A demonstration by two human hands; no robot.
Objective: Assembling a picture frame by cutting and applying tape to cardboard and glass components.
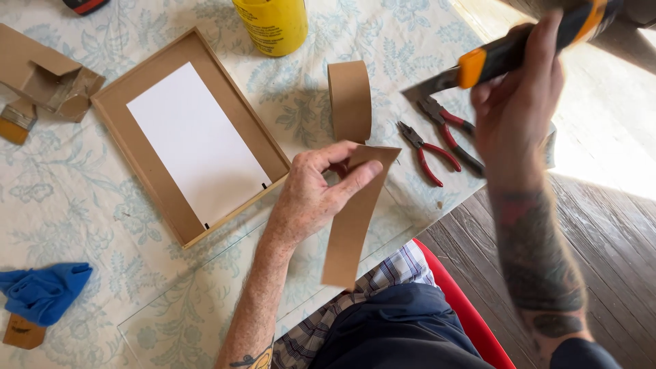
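My left hand (316, 195) pinches the top end of a cut strip of brown paper tape (354, 225), which hangs down over the table edge. The roll of brown tape (350, 100) stands on its edge just behind that hand. My right hand (517, 102) is raised above the table's right side, shut on an orange and black utility knife (502, 55) with its blade pointing left toward the roll. A brown picture frame (157, 178) lies face down on the left, a white sheet (195, 143) inside it.
Two red-handled pliers (437, 137) lie under my right hand. A yellow jar (272, 24) stands at the back. A glass pane (205, 301) lies along the front edge. A blue cloth (42, 290), a brush (17, 119) and folded cardboard (48, 75) sit at the left.
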